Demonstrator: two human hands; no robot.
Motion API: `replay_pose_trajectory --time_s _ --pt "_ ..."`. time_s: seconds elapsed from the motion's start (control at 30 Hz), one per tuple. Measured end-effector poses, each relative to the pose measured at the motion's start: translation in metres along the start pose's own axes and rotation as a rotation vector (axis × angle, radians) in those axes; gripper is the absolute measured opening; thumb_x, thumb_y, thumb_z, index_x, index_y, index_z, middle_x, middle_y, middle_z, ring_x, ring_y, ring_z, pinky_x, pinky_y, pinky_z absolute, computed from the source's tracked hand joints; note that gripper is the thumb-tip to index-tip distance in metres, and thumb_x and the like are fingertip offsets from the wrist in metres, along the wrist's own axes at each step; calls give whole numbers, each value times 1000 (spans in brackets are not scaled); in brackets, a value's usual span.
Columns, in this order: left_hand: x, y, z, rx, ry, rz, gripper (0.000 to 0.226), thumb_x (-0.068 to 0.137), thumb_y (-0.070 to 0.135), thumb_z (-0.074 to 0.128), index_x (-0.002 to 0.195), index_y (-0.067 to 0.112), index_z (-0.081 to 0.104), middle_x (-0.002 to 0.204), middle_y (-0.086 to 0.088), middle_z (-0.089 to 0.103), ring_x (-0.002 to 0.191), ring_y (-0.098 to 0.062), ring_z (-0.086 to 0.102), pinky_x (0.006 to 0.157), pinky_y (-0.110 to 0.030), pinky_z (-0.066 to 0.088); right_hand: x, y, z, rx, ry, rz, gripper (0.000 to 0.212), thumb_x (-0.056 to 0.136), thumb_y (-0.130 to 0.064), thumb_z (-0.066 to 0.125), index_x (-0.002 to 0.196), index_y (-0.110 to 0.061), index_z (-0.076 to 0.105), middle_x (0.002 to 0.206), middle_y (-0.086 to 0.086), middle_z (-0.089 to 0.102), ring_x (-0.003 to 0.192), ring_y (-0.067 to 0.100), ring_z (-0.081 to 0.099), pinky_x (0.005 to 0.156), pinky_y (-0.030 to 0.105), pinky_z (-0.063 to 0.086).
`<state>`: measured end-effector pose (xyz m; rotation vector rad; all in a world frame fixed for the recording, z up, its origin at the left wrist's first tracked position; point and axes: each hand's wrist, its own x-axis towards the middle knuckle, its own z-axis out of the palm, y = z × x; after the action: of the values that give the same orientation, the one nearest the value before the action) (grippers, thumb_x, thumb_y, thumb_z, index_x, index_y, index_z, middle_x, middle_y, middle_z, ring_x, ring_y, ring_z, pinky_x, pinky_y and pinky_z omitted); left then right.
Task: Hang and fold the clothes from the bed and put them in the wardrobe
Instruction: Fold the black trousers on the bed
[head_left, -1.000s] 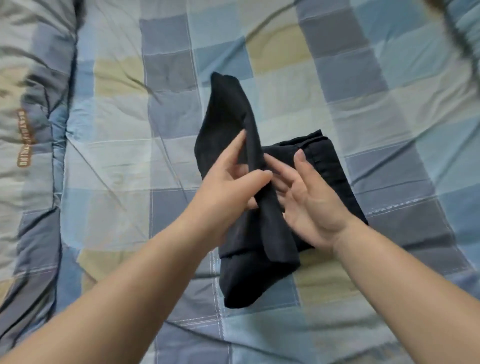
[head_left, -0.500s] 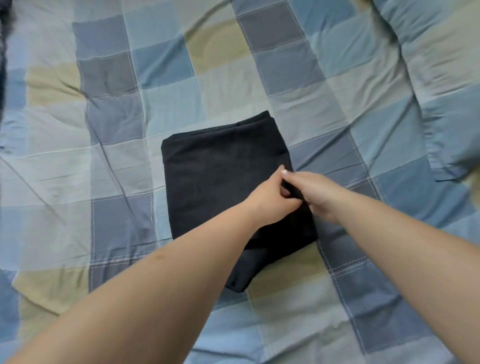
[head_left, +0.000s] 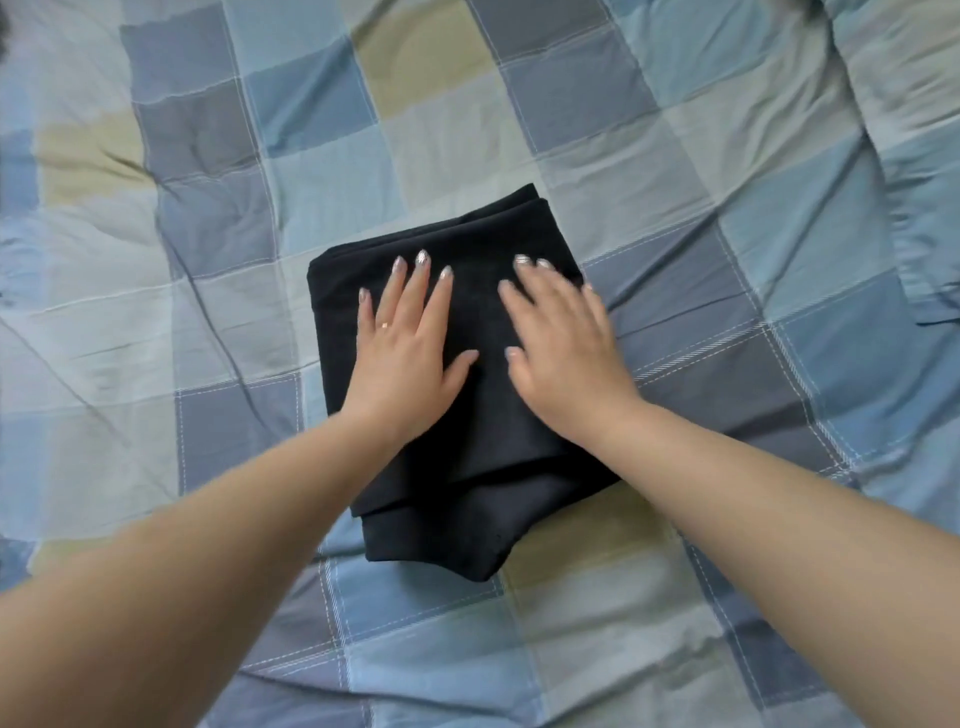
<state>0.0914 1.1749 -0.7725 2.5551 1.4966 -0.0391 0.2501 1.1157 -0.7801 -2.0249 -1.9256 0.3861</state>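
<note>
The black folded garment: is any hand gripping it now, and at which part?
Nothing is gripped. The left hand and right hand lie flat, fingers straight, on top of the black folded garment.

No readable text, labels, brands, numbers or signs anywhere. Only plain checked fabric and plain dark cloth, both unmarked.

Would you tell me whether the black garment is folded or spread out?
Folded: the black garment lies as a compact layered stack, stepped edges showing.
</note>
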Motion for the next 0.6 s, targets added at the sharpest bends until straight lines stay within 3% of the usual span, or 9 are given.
replay_pose_trajectory --time_s 0.1,0.17,0.27,0.33,0.4,0.5,0.6 --pt "37 -11 5 123 -16 113 87 86 54 53 153 19 10 161 -8 9 149 -26 0 117 -53 -1 32 -6 21 -240 -137 -154 68 89 -29 49 150 -13 23 160 6 11 148 21 5 116 53 3" --pt "52 -25 13 213 -65 91 91 83 67 46 153 23 8 161 -8 9 149 -26 1 117 -53 -1 47 7 32 -350 -200 -197 70 91 -41 41 152 -17 16 161 5 4 148 20 1 116 53 1" --pt "49 -64 26 214 -172 -166 94 79 82 26 153 27 7 162 -5 5 149 -24 -2 117 -54 -4 47 31 45 -350 -267 -50 73 93 -57 26 152 -22 3 161 0 -9 147 17 -7 117 50 3" --pt "35 -89 25 124 -215 -419 92 81 81 23 153 26 6 162 -4 1 149 -23 -3 117 -55 -3 40 35 50 -320 -284 74 76 92 -62 22 152 -22 -3 160 -2 -14 147 16 -10 116 50 7" --pt "18 -93 21 76 -174 -532 89 87 73 27 154 19 5 162 -8 -3 149 -24 -5 117 -55 -1 36 25 48 -260 -284 184 78 93 -60 26 152 -19 -4 160 0 -14 147 17 -10 116 51 7" --pt "-19 -58 25 16 -49 -236 79 93 60 32 153 12 10 161 -9 -2 149 -24 -6 118 -53 -2 27 -5 42 -130 -283 284 77 94 -54 33 152 -17 0 160 6 -13 147 22 -13 115 56 -1" --pt "-57 -19 43 -1 -96 -20 81 88 65 23 152 15 21 161 -7 11 149 -24 3 117 -51 -1 -2 -18 42 -179 -302 123 73 92 -61 27 152 -26 4 160 6 -11 146 23 -13 112 61 -3"
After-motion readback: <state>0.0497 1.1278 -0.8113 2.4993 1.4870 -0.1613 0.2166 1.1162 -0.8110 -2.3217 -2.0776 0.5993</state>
